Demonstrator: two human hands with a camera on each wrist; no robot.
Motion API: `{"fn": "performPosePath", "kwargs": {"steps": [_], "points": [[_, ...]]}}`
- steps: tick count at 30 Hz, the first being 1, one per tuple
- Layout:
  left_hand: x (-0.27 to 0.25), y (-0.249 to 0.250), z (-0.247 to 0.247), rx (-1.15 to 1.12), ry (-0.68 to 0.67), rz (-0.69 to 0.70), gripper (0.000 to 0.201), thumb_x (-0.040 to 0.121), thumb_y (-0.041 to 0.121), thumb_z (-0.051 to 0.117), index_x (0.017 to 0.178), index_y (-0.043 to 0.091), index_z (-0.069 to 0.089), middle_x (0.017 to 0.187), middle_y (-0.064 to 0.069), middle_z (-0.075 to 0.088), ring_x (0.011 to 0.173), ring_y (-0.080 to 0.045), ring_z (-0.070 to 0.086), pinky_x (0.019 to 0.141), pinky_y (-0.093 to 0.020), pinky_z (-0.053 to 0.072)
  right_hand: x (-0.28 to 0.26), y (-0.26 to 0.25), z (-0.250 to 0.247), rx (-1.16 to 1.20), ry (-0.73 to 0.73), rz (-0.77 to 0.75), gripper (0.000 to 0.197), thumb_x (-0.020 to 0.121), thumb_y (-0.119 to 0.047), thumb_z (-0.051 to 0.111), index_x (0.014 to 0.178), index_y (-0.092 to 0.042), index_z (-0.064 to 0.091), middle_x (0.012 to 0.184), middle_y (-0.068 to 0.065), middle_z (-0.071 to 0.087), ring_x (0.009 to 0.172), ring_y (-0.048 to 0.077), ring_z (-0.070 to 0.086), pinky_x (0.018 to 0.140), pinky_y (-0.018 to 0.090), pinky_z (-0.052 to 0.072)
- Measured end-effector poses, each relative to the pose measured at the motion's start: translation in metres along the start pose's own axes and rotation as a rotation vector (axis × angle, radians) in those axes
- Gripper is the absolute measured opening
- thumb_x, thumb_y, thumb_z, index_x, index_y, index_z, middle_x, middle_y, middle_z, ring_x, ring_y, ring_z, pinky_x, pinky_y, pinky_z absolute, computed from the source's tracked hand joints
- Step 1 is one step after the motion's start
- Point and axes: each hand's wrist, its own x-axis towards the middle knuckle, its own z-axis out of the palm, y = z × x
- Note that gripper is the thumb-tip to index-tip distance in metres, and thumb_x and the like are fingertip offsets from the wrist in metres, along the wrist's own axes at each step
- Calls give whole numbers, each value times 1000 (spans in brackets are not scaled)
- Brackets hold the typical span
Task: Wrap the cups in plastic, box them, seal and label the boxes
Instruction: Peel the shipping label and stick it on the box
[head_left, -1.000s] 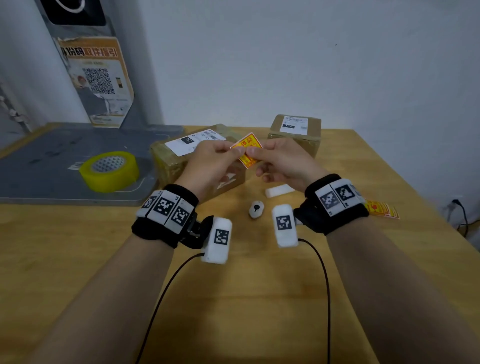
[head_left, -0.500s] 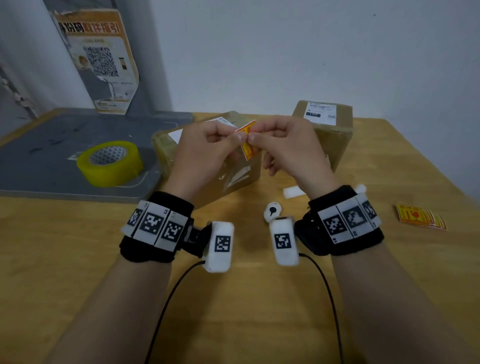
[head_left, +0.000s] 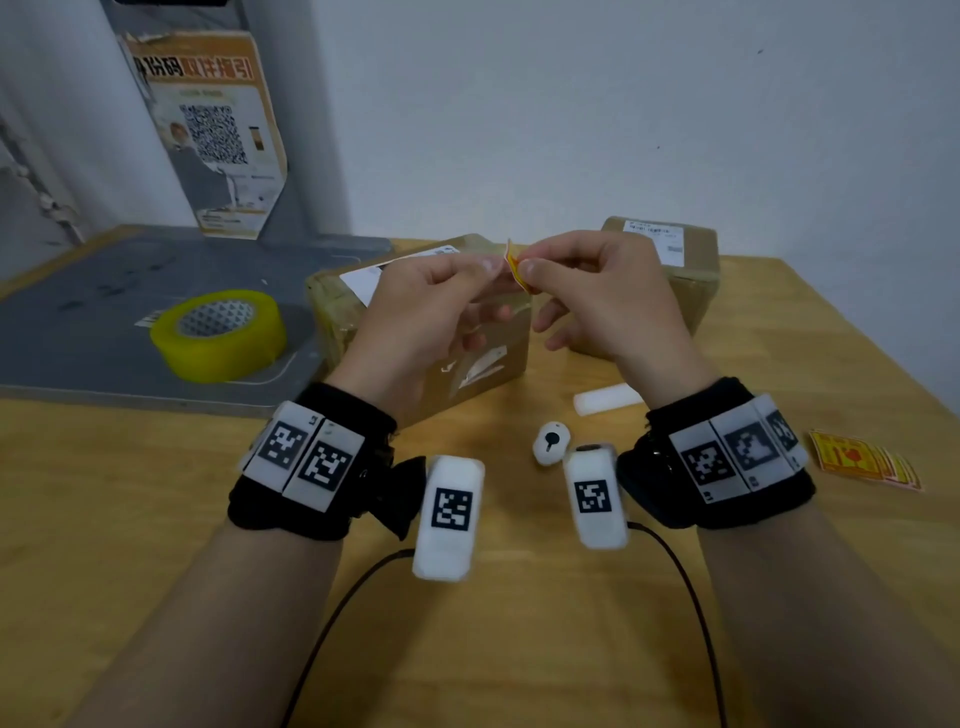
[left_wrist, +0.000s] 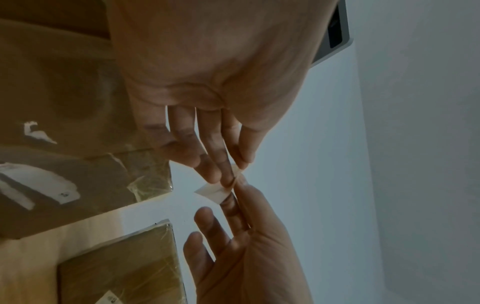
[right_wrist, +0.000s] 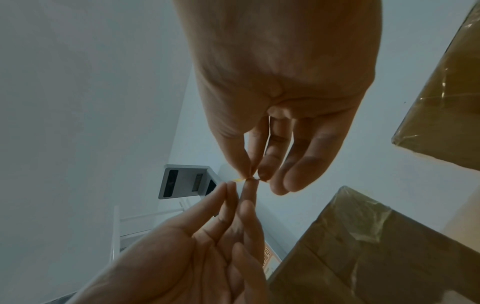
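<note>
Both hands are raised above the table and pinch one small yellow-and-red sticker label (head_left: 514, 264) between thumb and forefinger. The left hand (head_left: 492, 266) holds its left edge, the right hand (head_left: 529, 269) its right edge. In the left wrist view the label (left_wrist: 213, 191) shows its pale back side between the fingertips. Just a yellow sliver of the label (right_wrist: 237, 180) shows in the right wrist view. Behind the hands stands a taped cardboard box (head_left: 332, 306) with a white shipping label. A second taped box (head_left: 691, 270) stands to its right. No cups are visible.
A yellow tape roll (head_left: 218, 335) lies on a grey mat (head_left: 78, 312) at the left. A stack of the same stickers (head_left: 862, 460) lies at the right table edge. A small white round device (head_left: 550, 441) and a white strip (head_left: 605, 400) lie between the wrists.
The hands have risen a little with the sticker, which has turned from face-on to nearly edge-on. Both hands keep their pinch on it.
</note>
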Motion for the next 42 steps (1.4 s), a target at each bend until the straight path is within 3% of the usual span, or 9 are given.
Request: {"fn": "performPosePath", "kwargs": {"steps": [5,12,19,22,30,37,42], "points": [[-3,0,2,-35,11,5,18,103,21,60,102,14,76,92,-2,79,72,-10,67,60,-22,49,-2,-3,2,-23,-7,-43,10,92,-13,74,87,-22,77,89,20,72,58,21,67,49,32,57],[-2,3,1,-3,25,-18,18,103,20,60,106,12,75,85,1,78,71,-11,70,59,-22,48,-1,-1,2,-66,-13,-69,9,90,-15,76,88,-23,79,84,15,74,57,19,69,49,31,57],[0,1,0,2,29,-37,17,101,21,63,103,10,75,87,-1,72,76,-14,69,59,-24,49,-3,-2,4,-100,-32,-100,11,91,-13,76,86,-23,78,85,13,72,59,22,70,48,31,57],[-1,3,0,-11,45,-51,23,102,24,61,108,8,76,91,-3,75,76,-15,69,59,-25,51,-4,-2,3,-107,-33,-113,13,91,-13,76,86,-25,77,85,12,72,58,21,70,48,31,58],[-1,4,0,-14,43,-73,26,103,28,60,112,8,75,86,0,75,73,-12,70,57,-24,52,-3,-2,3,-135,-28,-102,9,92,-14,76,89,-22,78,85,12,73,58,19,70,49,30,58],[0,2,-2,20,43,-59,21,103,26,61,105,11,75,84,2,75,70,-9,70,51,-23,51,-3,0,4,-140,-35,-91,10,92,-13,75,88,-23,77,87,15,73,58,18,69,52,36,60],[1,4,-1,23,17,-72,18,103,21,61,96,9,73,82,-3,69,69,-12,66,49,-24,51,-3,3,5,-171,-42,-87,12,91,-14,75,86,-24,77,84,10,71,58,17,69,51,33,60]]}}
